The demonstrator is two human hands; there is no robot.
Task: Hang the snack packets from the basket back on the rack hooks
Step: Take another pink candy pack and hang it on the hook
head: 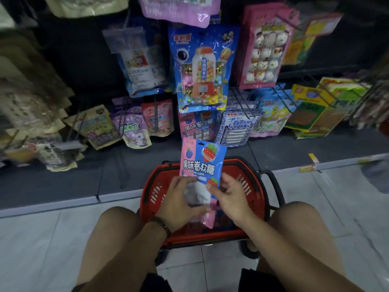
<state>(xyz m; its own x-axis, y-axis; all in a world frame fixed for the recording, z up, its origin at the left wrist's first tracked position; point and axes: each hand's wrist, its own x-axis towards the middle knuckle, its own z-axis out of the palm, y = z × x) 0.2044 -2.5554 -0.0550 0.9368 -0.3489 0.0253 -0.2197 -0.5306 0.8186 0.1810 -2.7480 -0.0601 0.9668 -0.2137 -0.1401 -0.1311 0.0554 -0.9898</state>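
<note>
Pink and blue foil makes up the snack packet (pixel 202 163) you hold upright over the red basket (pixel 152 196), which sits on the floor between your knees. Its left strip is pink with a blueberry; the rest is blue with a big strawberry near the top, bold white characters across the middle, a clear window lower down and a small hang hole at the top edge. Your left hand (pixel 179 205) has its fingers curled over the packet's lower left. Your right hand (pixel 231 199) pinches the lower right edge, thumb on the front beside a small strawberry. The packet's top sits just below a hanging packet of the same design (pixel 196 125), itself under a large blue gumball-machine packet (pixel 202 68).
</note>
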